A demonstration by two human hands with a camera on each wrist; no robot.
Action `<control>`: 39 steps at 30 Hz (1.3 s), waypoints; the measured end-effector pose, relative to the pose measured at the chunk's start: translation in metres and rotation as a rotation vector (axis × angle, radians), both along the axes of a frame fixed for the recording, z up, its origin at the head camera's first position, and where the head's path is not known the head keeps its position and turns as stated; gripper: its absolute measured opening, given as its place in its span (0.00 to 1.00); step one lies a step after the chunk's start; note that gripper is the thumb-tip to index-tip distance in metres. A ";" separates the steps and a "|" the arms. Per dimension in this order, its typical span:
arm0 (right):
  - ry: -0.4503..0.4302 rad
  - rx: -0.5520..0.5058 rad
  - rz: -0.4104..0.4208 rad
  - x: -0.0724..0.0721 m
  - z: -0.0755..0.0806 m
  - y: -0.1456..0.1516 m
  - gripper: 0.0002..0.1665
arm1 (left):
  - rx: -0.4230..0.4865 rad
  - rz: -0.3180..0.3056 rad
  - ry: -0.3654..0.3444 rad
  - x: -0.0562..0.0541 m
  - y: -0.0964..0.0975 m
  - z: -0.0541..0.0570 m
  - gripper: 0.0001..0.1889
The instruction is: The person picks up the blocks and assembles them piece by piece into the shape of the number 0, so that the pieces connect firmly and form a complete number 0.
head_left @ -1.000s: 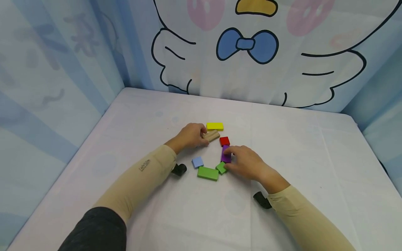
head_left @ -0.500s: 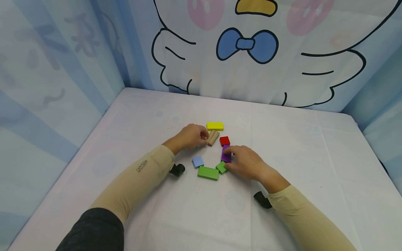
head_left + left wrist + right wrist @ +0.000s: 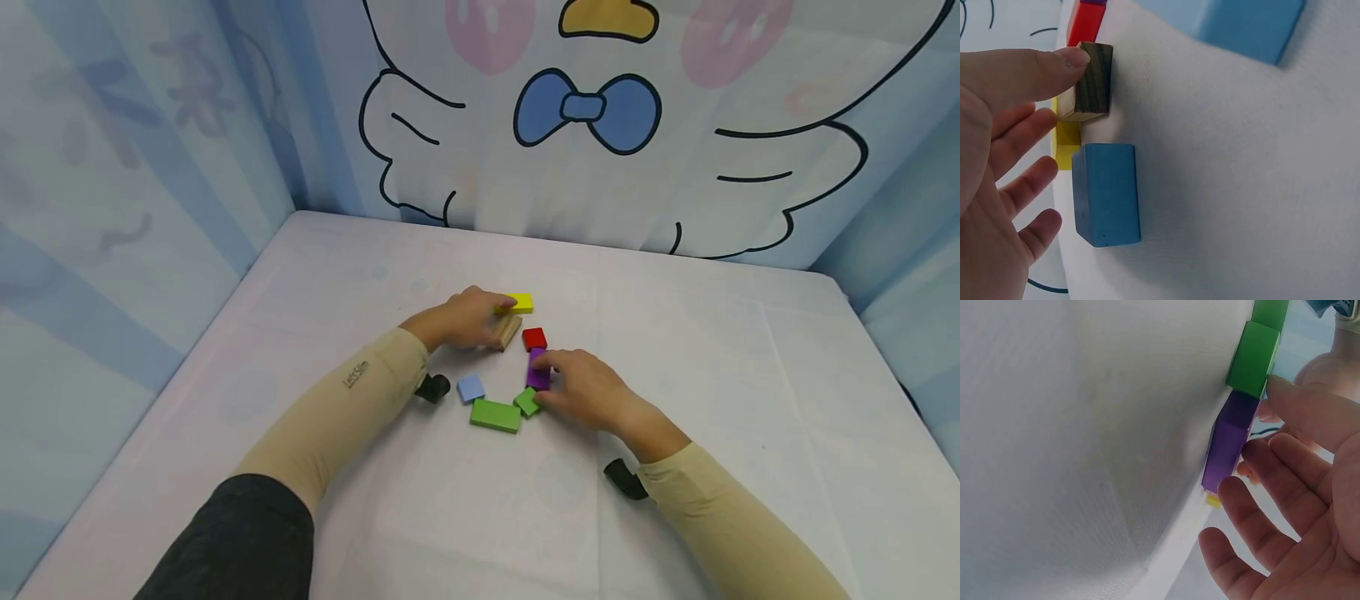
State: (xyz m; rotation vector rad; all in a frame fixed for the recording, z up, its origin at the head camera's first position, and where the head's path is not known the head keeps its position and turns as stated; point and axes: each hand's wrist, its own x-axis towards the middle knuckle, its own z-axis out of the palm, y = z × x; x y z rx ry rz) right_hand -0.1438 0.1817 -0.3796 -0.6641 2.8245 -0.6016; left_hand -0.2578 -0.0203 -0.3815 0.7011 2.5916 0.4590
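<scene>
Left hand (image 3: 467, 318): thumb laid against the end of the wooden block (image 3: 511, 330), index finger reached out to the yellow block (image 3: 523, 302); other fingers spread loosely, nothing wrapped. Right hand (image 3: 588, 387): fingers relaxed and slightly bent, thumb tip at the small green block (image 3: 527, 402), index tip at the purple block (image 3: 537, 371); nothing lifted.

Blocks are laid on the table (image 3: 675, 350) in a rough curve. Wooden block is tilted, set near side of yellow; contact between the two can't be confirmed. Red block (image 3: 534, 338) is butted to the far end of purple; purple touches small green, which is met by the long green block (image 3: 495, 416). Light blue block (image 3: 471, 388) is set at long green's left corner.

In the way: yellow is partly covered by the left hand. A darker blue block (image 3: 1110, 194) is shown beside that hand's fingers in the left wrist view, hidden from the head view.
</scene>
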 end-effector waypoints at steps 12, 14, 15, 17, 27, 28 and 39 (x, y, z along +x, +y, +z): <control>-0.004 -0.002 -0.001 0.001 0.001 -0.001 0.20 | -0.024 -0.010 -0.009 0.000 -0.005 -0.001 0.36; -0.008 0.001 -0.005 0.001 0.001 -0.001 0.20 | -0.021 -0.015 -0.008 0.001 -0.007 0.000 0.35; -0.009 0.002 -0.006 0.001 0.001 -0.001 0.20 | -0.017 -0.017 -0.008 0.001 -0.007 0.000 0.35; -0.011 0.005 -0.007 0.001 0.001 0.000 0.20 | 0.000 -0.017 -0.016 0.001 -0.008 0.000 0.35; -0.004 0.008 -0.002 0.002 0.000 0.000 0.20 | 0.029 -0.007 -0.045 0.002 -0.009 -0.002 0.36; -0.006 0.008 -0.004 0.002 0.000 0.000 0.20 | 0.026 -0.004 -0.051 0.003 -0.010 -0.003 0.36; -0.011 0.010 -0.009 0.002 0.000 0.000 0.20 | 0.070 -0.003 -0.045 0.006 -0.014 -0.008 0.36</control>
